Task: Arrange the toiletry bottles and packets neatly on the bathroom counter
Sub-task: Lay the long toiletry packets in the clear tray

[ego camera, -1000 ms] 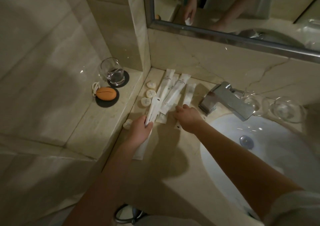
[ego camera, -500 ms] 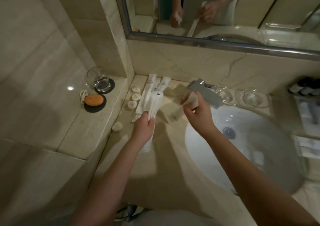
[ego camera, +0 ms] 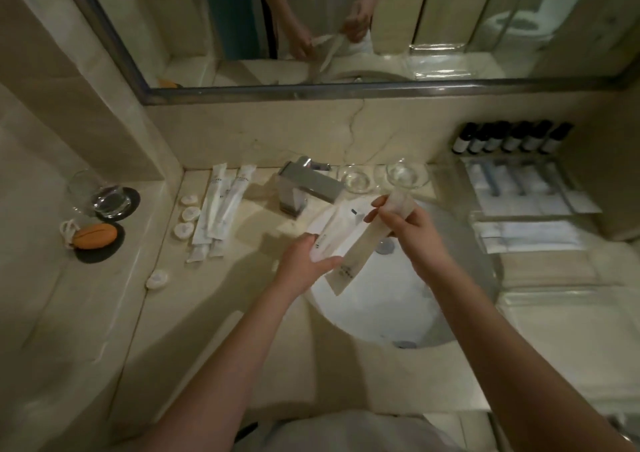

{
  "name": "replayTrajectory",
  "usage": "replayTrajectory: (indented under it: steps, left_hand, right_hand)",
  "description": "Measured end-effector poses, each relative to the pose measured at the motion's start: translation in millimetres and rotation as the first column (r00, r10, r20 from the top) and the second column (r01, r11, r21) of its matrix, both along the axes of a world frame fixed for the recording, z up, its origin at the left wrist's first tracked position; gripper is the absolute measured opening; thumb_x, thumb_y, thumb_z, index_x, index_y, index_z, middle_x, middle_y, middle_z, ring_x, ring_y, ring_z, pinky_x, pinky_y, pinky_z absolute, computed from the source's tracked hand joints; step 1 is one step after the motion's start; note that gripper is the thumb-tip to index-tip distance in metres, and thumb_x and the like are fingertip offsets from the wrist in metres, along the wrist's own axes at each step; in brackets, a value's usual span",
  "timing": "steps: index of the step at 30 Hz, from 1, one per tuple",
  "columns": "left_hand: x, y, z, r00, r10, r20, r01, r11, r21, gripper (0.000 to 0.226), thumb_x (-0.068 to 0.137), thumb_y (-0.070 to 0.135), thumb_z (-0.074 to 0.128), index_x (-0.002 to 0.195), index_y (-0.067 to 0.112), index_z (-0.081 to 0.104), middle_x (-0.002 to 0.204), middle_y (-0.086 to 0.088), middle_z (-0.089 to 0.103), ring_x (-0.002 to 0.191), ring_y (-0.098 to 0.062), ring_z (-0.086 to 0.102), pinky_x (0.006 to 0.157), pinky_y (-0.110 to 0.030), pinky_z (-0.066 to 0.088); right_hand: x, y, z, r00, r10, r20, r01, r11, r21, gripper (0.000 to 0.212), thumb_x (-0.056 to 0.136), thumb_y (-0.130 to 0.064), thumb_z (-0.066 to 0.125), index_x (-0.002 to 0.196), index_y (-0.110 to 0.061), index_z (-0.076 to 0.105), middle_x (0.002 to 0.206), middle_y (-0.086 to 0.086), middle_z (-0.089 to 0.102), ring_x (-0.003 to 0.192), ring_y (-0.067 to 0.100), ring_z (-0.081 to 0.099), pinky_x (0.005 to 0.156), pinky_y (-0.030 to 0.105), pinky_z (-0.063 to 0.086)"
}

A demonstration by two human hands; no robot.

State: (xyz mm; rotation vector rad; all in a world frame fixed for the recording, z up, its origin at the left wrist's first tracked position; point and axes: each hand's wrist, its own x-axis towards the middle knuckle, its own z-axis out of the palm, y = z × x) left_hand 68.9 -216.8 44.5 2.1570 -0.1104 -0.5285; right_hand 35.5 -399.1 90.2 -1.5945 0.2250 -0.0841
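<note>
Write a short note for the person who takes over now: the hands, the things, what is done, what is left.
Hands: left hand grips white packets over the sink; right hand pinches a long packet there.
Done: counter packets lie side by side left of the tap, three round pieces lined beside them; dark bottles stand in a row, back right.
Left: probably lay down the held packets and align the stray round piece.

The faucet point(ego camera: 311, 184) is polished metal; left of it matt white papery packets point(ego camera: 221, 205) lie on the smooth veined stone counter point(ego camera: 194, 330), right of it stand clear glass dishes point(ego camera: 407, 176), and before it is a glossy white basin point(ego camera: 374, 313).
</note>
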Motion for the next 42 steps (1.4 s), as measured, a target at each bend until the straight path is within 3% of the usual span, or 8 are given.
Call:
replayTrajectory:
  steps: [9,13,17,21,23,27,32,42]
  left_hand:
    - [-18,-85,-6,0.963,-0.216,-0.160,0.193,0.970,-0.147,0.028,0.081,0.016,0.072,0.107,0.009,0.064,0.089,0.003,0.065,0.078,-0.008,0.061,0.057,-0.005,0.046]
    - [-16,-116,-10,0.973,-0.201,-0.113,0.194,0.978,-0.074,0.027,0.082,0.013,0.070,0.108,0.004,0.066,0.097,-0.007,0.068,0.087,-0.017,0.062,0.061,-0.011,0.048]
    - [-13,-146,-7,0.971,-0.238,-0.011,0.238,0.970,0.053,0.032,0.083,0.014,0.068,0.113,0.006,0.066,0.105,-0.004,0.067,0.097,-0.017,0.062,0.077,-0.022,0.045]
    - [-15,-180,-2,0.966,-0.258,0.003,0.258,0.965,0.036,0.028,0.081,0.016,0.069,0.107,0.005,0.069,0.106,-0.010,0.070,0.099,-0.023,0.066,0.080,-0.032,0.051]
    - [-17,-197,0,0.962,-0.272,-0.018,0.272,0.962,0.008,0.028,0.082,0.018,0.070,0.107,0.005,0.068,0.102,-0.011,0.070,0.091,-0.021,0.065,0.070,-0.028,0.051]
    - [-23,-236,1,0.947,-0.316,-0.053,0.317,0.948,0.025,0.036,0.078,0.033,0.071,0.107,0.012,0.068,0.101,-0.010,0.071,0.095,-0.026,0.066,0.079,-0.031,0.051]
    - [-30,-277,-1,0.942,-0.328,-0.066,0.331,0.942,0.051,0.030,0.086,0.022,0.065,0.111,0.006,0.065,0.099,-0.008,0.066,0.093,-0.021,0.062,0.071,-0.023,0.039]
    - [-17,-282,-16,0.965,-0.251,-0.080,0.261,0.952,0.160,0.028,0.084,0.023,0.064,0.107,0.007,0.064,0.109,-0.013,0.067,0.102,-0.029,0.063,0.076,-0.029,0.045]
  right_hand:
    - [-38,-100,-9,0.943,-0.334,-0.009,0.333,0.937,0.103,0.008,0.095,-0.017,0.051,0.098,-0.016,0.058,0.091,0.006,0.067,0.093,0.018,0.063,0.077,0.032,0.052]
    - [-51,-147,-39,0.818,-0.556,-0.147,0.499,0.814,-0.298,0.041,0.085,-0.021,0.063,0.121,-0.008,0.047,0.101,0.006,0.058,0.094,0.028,0.059,0.076,0.035,0.047]
    - [-76,-177,-62,0.900,-0.419,0.119,0.328,0.474,-0.817,0.062,0.081,-0.024,0.068,0.135,-0.007,0.042,0.131,0.018,0.052,0.119,0.037,0.049,0.097,0.045,0.042]
    - [-85,-188,-82,0.998,-0.022,-0.061,-0.050,0.324,-0.945,0.069,0.074,-0.036,0.073,0.136,-0.019,0.046,0.139,0.012,0.050,0.129,0.033,0.046,0.103,0.049,0.041]
    - [-87,-191,-89,0.998,0.032,-0.052,-0.058,0.259,-0.964,0.065,0.067,-0.029,0.078,0.127,-0.021,0.055,0.129,0.008,0.060,0.122,0.030,0.054,0.101,0.050,0.042]
    - [-97,-223,-94,0.986,0.014,0.167,0.158,0.262,-0.952,0.040,0.071,-0.015,0.065,0.111,-0.018,0.067,0.100,0.004,0.072,0.092,0.027,0.068,0.081,0.039,0.052]
    - [-103,-275,-103,0.992,-0.040,0.122,0.128,0.207,-0.970,0.030,0.071,-0.012,0.070,0.100,-0.018,0.072,0.080,0.000,0.072,0.071,0.028,0.065,0.065,0.035,0.050]
    - [-84,-321,-121,0.962,-0.055,-0.267,-0.261,0.097,-0.960,0.040,0.078,-0.011,0.059,0.114,-0.024,0.066,0.100,0.004,0.069,0.096,0.030,0.059,0.080,0.038,0.045]
